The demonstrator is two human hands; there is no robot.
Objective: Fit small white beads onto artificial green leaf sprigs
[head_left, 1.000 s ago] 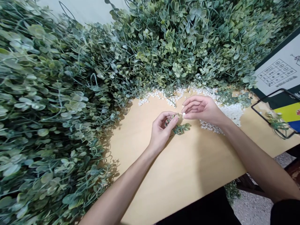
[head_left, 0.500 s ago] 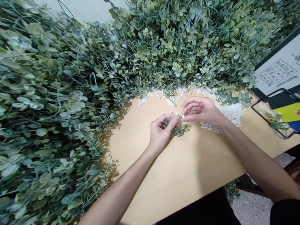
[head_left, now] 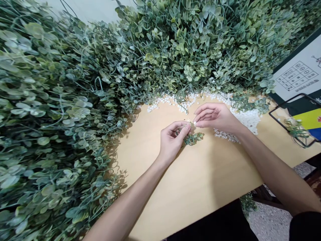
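Observation:
A small sprig of artificial leaves (head_left: 193, 138) is pinched between the thumb and fingers of my left hand (head_left: 173, 138), over the middle of the table. Its leaves hang below and to the right of the fingertips, and a pale tip shows above them. Close by on the right, my right hand (head_left: 217, 117) pinches a small white bead-like piece (head_left: 195, 123) at its fingertips, beside the sprig's top. Whether the white piece touches the sprig I cannot tell. Small white pieces (head_left: 247, 120) of a similar kind lie heaped behind my right wrist.
Thick piles of artificial greenery (head_left: 163, 43) rise along the left and back of the wooden table (head_left: 190, 187). More white pieces (head_left: 165, 99) are scattered at their foot. On the right stand a printed box (head_left: 296, 78) and a black wire frame (head_left: 278, 124) with a sprig beside it.
My right hand has moved slightly left, bringing the white piece closer to the sprig. My left hand stays nearly in place, still pinching the sprig.

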